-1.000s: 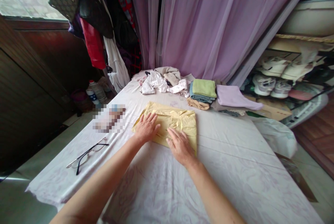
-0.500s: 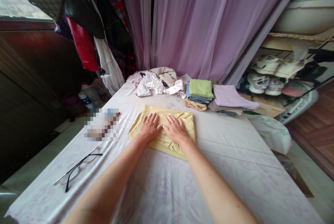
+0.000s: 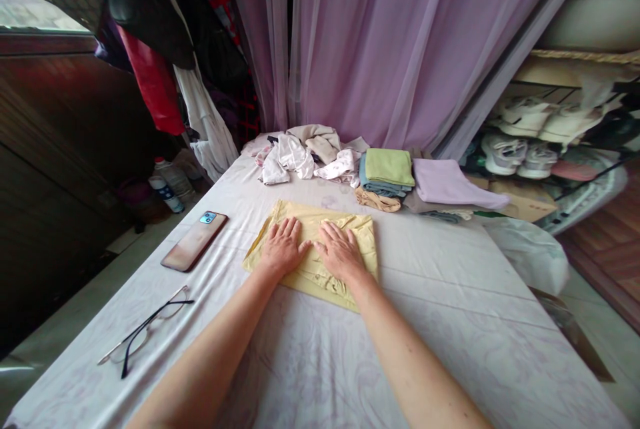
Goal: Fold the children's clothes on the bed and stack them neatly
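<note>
A folded yellow garment [image 3: 305, 212] lies in the middle of the pale sheet-covered surface [image 3: 430, 322]; wrinkles show on its right part. My left hand [image 3: 283, 247] rests flat on its left half, fingers pointing away from me. My right hand [image 3: 341, 252] lies palm down on the right half, fingers a little spread. The thumbs come close together near the middle. Parts of the cloth are covered by both hands.
Behind lie a loose clothes heap [image 3: 295, 156], a folded stack topped by green cloth [image 3: 389, 166] and a lilac garment [image 3: 445, 182]. At left are a phone [image 3: 193, 242] and glasses [image 3: 145, 332]. A purple curtain [image 3: 360, 49] hangs behind; shoes [image 3: 520, 152] fill a rack at right.
Both hands stay flat on the yellow garment, with hardly any shift. The view has moved slightly. The phone, blurred into blocks before, now shows clearly.
</note>
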`<state>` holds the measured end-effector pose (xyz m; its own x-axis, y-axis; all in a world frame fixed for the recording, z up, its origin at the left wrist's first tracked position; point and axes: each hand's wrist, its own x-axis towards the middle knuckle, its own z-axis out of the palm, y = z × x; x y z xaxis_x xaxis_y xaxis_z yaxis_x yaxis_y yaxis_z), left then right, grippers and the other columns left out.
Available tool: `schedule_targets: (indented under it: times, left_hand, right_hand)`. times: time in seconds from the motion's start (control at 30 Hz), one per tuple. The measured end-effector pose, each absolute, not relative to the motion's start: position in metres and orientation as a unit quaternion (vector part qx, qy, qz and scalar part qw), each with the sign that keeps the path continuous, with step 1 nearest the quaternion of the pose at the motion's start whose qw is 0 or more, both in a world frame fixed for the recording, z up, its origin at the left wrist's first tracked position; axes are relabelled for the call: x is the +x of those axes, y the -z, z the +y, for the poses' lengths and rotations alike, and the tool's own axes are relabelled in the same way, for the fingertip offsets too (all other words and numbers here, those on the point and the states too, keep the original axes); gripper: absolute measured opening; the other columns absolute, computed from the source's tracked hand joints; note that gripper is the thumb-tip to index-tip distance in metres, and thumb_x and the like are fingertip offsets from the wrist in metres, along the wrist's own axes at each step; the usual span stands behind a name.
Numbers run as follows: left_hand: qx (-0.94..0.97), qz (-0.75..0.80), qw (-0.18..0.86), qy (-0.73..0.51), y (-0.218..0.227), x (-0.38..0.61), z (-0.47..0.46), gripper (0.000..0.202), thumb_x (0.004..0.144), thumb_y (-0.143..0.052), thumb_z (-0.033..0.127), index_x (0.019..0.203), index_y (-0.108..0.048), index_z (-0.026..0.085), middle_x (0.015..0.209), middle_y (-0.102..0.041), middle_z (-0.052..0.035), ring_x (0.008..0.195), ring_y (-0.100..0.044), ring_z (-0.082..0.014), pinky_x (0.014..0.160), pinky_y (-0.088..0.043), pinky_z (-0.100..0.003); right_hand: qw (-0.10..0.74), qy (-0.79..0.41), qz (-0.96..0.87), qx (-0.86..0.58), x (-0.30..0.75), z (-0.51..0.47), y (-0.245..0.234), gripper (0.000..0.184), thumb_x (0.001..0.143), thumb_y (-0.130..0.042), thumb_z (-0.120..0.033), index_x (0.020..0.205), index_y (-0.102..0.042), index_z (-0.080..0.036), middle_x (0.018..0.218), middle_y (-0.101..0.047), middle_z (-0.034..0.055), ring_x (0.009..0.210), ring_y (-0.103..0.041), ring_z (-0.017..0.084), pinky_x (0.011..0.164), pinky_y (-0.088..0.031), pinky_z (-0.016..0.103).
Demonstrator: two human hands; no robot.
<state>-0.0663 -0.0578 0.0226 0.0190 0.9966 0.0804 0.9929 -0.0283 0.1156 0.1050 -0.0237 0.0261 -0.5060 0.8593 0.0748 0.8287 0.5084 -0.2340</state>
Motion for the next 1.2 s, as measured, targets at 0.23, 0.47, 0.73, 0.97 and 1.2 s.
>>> schedule_targets:
  times: [0.23, 0.47, 0.73, 0.97, 1.2]
  left_hand:
    - [0.703, 0.708, 0.013, -0.065, -0.024, -0.07, -0.059, 0.066, 0.098, -0.028, 0.057, 0.15, -0.037, 0.018, 0.158, -0.034, -0.0117, 0.148, -0.027, -0.0278, 0.12, -0.02, -0.051]
    - [0.695, 0.716, 0.017, -0.052, -0.028, -0.077, -0.06, 0.065, 0.098, -0.029, 0.058, 0.15, -0.036, 0.019, 0.16, -0.032, -0.0113, 0.148, -0.026, -0.0284, 0.119, -0.02, -0.055]
    - [0.695, 0.718, 0.011, -0.051, -0.026, -0.08, -0.058, 0.068, 0.097, -0.03, 0.058, 0.152, -0.034, 0.017, 0.159, -0.033, -0.0135, 0.147, -0.027, -0.0301, 0.119, -0.021, -0.053]
    - [0.686, 0.726, -0.009, -0.056, -0.033, -0.079, -0.062, 0.06, 0.099, -0.03, 0.049, 0.151, -0.036, 0.019, 0.157, -0.036, -0.0126, 0.147, -0.029, -0.0296, 0.118, -0.021, -0.054]
    - [0.739, 0.663, -0.038, -0.112, -0.04, -0.04, -0.086, 0.053, 0.099, -0.033, 0.05, 0.145, -0.047, 0.026, 0.153, -0.045, -0.006, 0.146, -0.032, -0.028, 0.121, -0.015, -0.056]
  right_hand:
    - [0.1, -0.095, -0.857, -0.496, 0.12, -0.025, -0.021, 0.056, 0.1, -0.031, -0.044, 0.153, -0.033, -0.024, 0.158, -0.035, 0.008, 0.146, -0.03, 0.021, 0.119, -0.016, 0.049]
    - [0.119, -0.116, -0.844, -0.51, 0.137, -0.022, -0.021, 0.057, 0.101, -0.029, -0.04, 0.153, -0.033, -0.019, 0.152, -0.045, 0.0106, 0.141, -0.038, 0.02, 0.115, -0.026, 0.042]
    - [0.211, -0.079, -0.811, -0.54, 0.176, -0.037, 0.002, 0.051, 0.098, -0.032, -0.039, 0.142, -0.05, -0.021, 0.147, -0.052, 0.0102, 0.138, -0.043, 0.023, 0.114, -0.031, 0.049]
    - [0.373, -0.09, -0.684, -0.62, 0.208, -0.037, 0.018, 0.051, 0.092, -0.036, -0.037, 0.128, -0.061, -0.011, 0.122, -0.068, 0.0171, 0.111, -0.064, 0.028, 0.096, -0.05, 0.045]
    - [0.316, -0.22, -0.626, -0.678, 0.206, -0.008, -0.005, 0.053, 0.084, -0.052, -0.036, 0.134, -0.056, -0.017, 0.118, -0.071, 0.0121, 0.099, -0.069, 0.024, 0.088, -0.052, 0.037]
